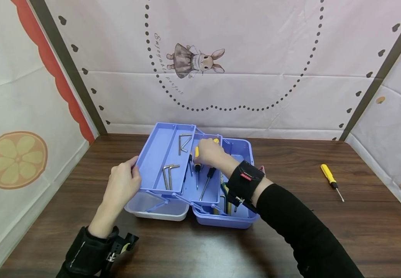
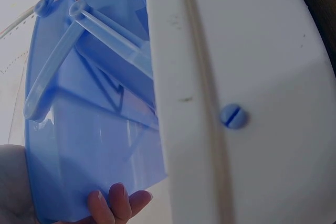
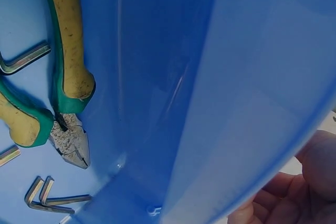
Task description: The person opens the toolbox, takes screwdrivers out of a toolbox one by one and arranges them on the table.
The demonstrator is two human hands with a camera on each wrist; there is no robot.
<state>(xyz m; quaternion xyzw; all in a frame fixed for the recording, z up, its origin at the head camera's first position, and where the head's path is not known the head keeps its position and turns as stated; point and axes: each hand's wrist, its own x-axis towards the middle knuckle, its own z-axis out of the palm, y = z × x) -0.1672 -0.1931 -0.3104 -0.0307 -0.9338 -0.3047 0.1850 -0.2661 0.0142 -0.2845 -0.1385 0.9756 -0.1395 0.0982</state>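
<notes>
A blue fold-out toolbox stands spread on the table. My left hand [image 1: 124, 179] grips the left edge of its upper tray [image 1: 152, 160]; the left wrist view shows fingertips [image 2: 119, 200] curled against the tray's underside. Hex keys [image 1: 167, 175] lie in that tray. Over the middle tray [image 1: 207, 197], my right hand [image 1: 211, 152] holds a yellow-and-black screwdriver [image 1: 197, 167] by its handle, the fingers crossing it. Another screwdriver [image 1: 211, 172] with a black collar runs partly hidden under this hand. Its curled fingers [image 3: 278, 198] show past a blue wall in the right wrist view.
Diagonal pliers [image 3: 71, 51] with yellow-green handles and several hex keys [image 3: 52, 203] lie in the deep right-hand bin [image 1: 226, 222]. A pale lid section [image 1: 172, 214] sits under the upper tray. One yellow screwdriver [image 1: 328, 173] rests on the table at right. Printed cloth encloses the table.
</notes>
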